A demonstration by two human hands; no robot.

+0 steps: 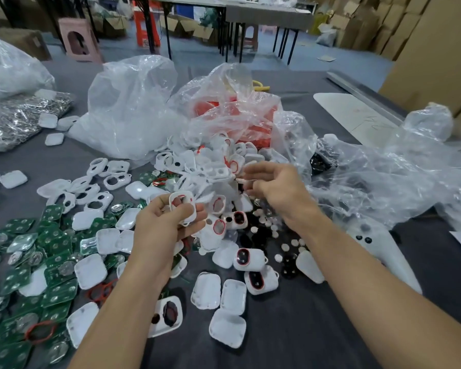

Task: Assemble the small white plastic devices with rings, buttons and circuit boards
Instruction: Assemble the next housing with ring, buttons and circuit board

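Note:
My left hand (pixel 162 222) grips a white plastic shell (pixel 183 209) with a red ring in its opening, held above the table. My right hand (pixel 274 187) hovers to the right of it, its fingertips pinching a small white piece (pixel 242 180) over a pile of white shells (pixel 205 166). Green circuit boards (pixel 24 275) with round metal cells cover the table's left side. Small white buttons (pixel 277 258) and black parts lie scattered below my right wrist. Devices with red-ringed dark windows (pixel 250 258) lie near the middle.
Clear plastic bags (pixel 128 102) stand behind the pile, one holding red parts (pixel 240 115). More crumpled plastic (pixel 383 177) lies at the right. White back covers (pixel 226 328) sit near the front edge. A loose red ring (pixel 39 332) rests on the boards at the left.

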